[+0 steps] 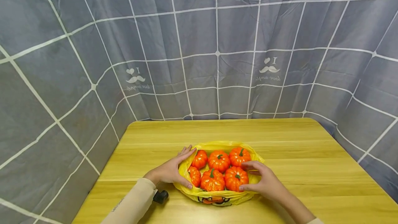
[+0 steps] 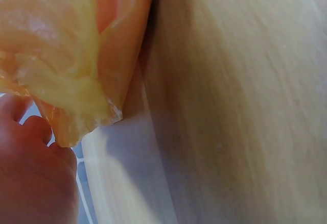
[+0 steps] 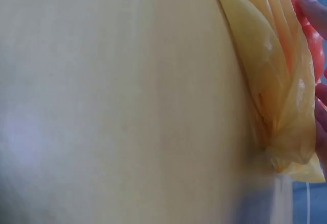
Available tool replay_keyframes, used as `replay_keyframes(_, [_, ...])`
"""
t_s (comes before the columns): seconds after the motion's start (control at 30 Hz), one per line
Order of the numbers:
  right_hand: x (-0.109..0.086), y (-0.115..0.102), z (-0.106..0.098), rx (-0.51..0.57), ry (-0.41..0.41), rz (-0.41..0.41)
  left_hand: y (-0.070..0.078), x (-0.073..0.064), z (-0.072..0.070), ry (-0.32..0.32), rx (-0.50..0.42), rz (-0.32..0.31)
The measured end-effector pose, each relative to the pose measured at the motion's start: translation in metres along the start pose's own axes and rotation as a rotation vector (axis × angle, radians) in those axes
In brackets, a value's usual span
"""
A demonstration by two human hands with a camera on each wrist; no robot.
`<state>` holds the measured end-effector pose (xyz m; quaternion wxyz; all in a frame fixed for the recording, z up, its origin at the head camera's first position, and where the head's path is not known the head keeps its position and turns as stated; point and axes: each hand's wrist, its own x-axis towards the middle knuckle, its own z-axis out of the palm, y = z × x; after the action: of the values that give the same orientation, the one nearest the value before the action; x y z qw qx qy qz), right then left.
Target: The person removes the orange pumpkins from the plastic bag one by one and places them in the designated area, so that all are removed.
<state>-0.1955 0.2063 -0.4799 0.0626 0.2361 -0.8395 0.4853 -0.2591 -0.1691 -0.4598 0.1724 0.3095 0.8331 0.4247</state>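
A yellow plastic bag (image 1: 216,198), rolled down and spread wide, sits on the table with several small orange pumpkins (image 1: 219,161) inside. My left hand (image 1: 171,169) lies along the bag's left rim, thumb and fingers spread apart, the thumb at the front edge. At the right side, my right hand (image 1: 264,182) reaches over the rim, its thumb by the front right pumpkin (image 1: 236,178) and its fingers near the back right one. In the right wrist view the thumb (image 3: 312,9) overlaps an orange pumpkin. The left wrist view shows bent fingers beside the crumpled bag (image 2: 66,86).
The light wood table (image 1: 217,130) extends around the bag. A grey curtain (image 1: 199,75) with white grid lines hangs behind the table and along both sides. A black wrist device (image 1: 160,196) sits at the left sleeve.
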Motion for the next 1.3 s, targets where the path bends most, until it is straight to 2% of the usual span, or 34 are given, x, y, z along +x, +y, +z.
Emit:
replay_keyframes(0.3, [-0.002,0.005,0.008,-0.065,-0.006,-0.063,-0.002,0.0,0.0,-0.003,0.0,-0.011])
replay_keyframes(0.73, [-0.003,0.007,0.012,-0.212,0.027,-0.009,-0.001,0.001,-0.001,-0.008,0.0,-0.009])
replay_keyframes(0.9, [-0.002,0.007,0.013,-0.211,0.029,-0.001,-0.002,-0.001,-0.002,-0.005,0.004,-0.008])
replay_keyframes(1.07, [0.0,0.006,0.014,-0.208,0.047,-0.025,-0.003,-0.002,-0.005,-0.005,0.028,-0.012])
replay_keyframes(1.3, [0.005,0.0,0.014,-0.083,0.031,-0.031,-0.005,-0.009,-0.013,-0.009,0.038,-0.035])
